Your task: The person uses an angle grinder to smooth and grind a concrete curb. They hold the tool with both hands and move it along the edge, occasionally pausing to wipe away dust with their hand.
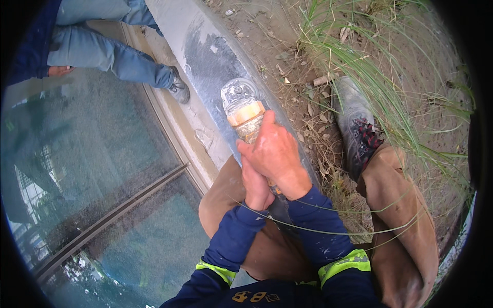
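An angle grinder (246,114), caked in pale dust with an orange band near its head, rests head-forward on a grey stone ledge (208,56). My right hand (280,154) wraps over the top of its body, thumb side toward the head. Lower and to the left, my left hand (256,186) is closed around the same body, partly covered by the right hand. The disc under the grinder's head is mostly hidden. Around the head, the ledge shows a dark smoothed patch and white dust.
Dusty window panes (97,149) with a metal frame (110,220) lie left of the ledge. Another person's jeans (108,54) and shoe (178,86) are at upper left. Right are dry soil, long grass (354,56) and my shoe (357,123); grass blades cross my forearms.
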{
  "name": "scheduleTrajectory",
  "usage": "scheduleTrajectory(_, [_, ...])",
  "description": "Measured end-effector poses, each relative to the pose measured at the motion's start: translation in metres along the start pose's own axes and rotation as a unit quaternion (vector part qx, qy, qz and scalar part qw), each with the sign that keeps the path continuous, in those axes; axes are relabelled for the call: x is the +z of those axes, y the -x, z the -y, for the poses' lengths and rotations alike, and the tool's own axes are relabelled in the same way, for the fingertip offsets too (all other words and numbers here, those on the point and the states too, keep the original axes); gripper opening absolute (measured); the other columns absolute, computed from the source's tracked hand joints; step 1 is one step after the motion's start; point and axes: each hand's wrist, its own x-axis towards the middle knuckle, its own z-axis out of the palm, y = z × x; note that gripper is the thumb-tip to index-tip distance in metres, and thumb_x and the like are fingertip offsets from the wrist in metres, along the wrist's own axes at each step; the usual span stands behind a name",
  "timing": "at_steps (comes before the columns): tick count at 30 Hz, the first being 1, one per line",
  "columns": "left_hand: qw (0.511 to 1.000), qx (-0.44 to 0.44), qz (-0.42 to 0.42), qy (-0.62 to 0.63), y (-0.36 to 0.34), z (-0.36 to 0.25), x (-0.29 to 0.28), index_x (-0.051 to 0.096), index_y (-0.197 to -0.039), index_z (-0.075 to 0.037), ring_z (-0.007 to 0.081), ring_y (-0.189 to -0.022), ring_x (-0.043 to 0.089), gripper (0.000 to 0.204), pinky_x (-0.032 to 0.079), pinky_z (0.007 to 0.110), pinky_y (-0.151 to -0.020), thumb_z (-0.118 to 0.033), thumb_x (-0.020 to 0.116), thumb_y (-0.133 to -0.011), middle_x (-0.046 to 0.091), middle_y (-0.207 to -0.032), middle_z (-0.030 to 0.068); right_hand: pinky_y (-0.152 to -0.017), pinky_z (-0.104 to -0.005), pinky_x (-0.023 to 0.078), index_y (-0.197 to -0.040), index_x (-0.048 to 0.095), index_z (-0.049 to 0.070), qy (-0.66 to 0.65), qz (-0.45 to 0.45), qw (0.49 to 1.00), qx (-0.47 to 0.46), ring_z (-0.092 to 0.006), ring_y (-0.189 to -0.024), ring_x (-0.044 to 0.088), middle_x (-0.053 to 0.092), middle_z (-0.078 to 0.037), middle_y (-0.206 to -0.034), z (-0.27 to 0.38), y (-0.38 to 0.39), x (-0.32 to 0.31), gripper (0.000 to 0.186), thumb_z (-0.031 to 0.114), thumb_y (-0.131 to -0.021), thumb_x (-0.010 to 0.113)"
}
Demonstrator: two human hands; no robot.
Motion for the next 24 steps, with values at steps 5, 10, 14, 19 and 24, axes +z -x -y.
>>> scheduleTrajectory(5, [1.0, 0.015, 0.006, -0.018, -0.005, 0.003, -0.005, 0.041, -0.144, -0.012, 0.0171, -0.126, 0.052, 0.054, 0.043, 0.033, -0.105, -0.051, 0.03, -0.107, 0.053, -0.136, 0.0039, -0.07, -0.0538, 0.054, -0.105, 0.042, -0.007, -0.012, 0.012, 1.0, -0.001, -0.0511, -0.078, 0.066, 0.065, -0.034, -0.081, 0.0, -0.002, -0.004, 0.06, 0.03, -0.075, 0.079])
scheduleTrajectory(10, [1.0, -0.004, -0.013, 0.002, 0.002, 0.005, -0.004, 0.041, -0.143, -0.012, 0.0169, -0.125, 0.052, 0.054, 0.042, 0.033, -0.105, -0.051, 0.031, -0.107, 0.053, -0.136, 0.004, -0.069, -0.0536, 0.054, -0.104, 0.042, -0.007, -0.011, 0.002, 1.0, -0.015, -0.0512, -0.078, 0.066, 0.065, -0.034, -0.081, -0.005, 0.001, 0.002, 0.059, 0.029, -0.075, 0.079])
scheduleTrajectory(14, [0.999, 0.02, -0.036, -0.013, 0.002, 0.006, 0.001, 0.05, -0.135, -0.009, 0.0213, -0.114, 0.059, 0.059, 0.048, 0.036, -0.097, -0.057, 0.032, -0.105, 0.059, -0.127, 0.0057, -0.07, -0.0535, 0.054, -0.104, 0.042, -0.007, -0.015, 0.015, 1.0, 0.004, -0.0513, -0.078, 0.066, 0.065, -0.034, -0.083, -0.002, 0.002, -0.002, 0.059, 0.029, -0.075, 0.079])
scheduleTrajectory(19, [0.999, 0.017, -0.03, -0.005, 0.0, 0.01, -0.007, 0.048, -0.136, -0.009, 0.0201, -0.117, 0.057, 0.058, 0.047, 0.035, -0.099, -0.055, 0.031, -0.105, 0.058, -0.129, 0.0055, -0.07, -0.0538, 0.054, -0.105, 0.042, -0.008, -0.019, 0.008, 1.0, -0.014, -0.0514, -0.079, 0.066, 0.066, -0.034, -0.084, -0.007, 0.004, 0.005, 0.059, 0.028, -0.076, 0.078])
scheduleTrajectory(24, [0.999, 0.004, -0.032, -0.015, 0.006, 0.009, -0.004, 0.048, -0.136, -0.009, 0.0201, -0.116, 0.057, 0.058, 0.047, 0.035, -0.099, -0.055, 0.031, -0.105, 0.058, -0.129, 0.0054, -0.07, -0.0537, 0.054, -0.105, 0.042, -0.007, -0.013, 0.011, 1.0, 0.01, -0.0508, -0.079, 0.066, 0.066, -0.034, -0.084, -0.007, 0.009, 0.0, 0.06, 0.029, -0.075, 0.078])
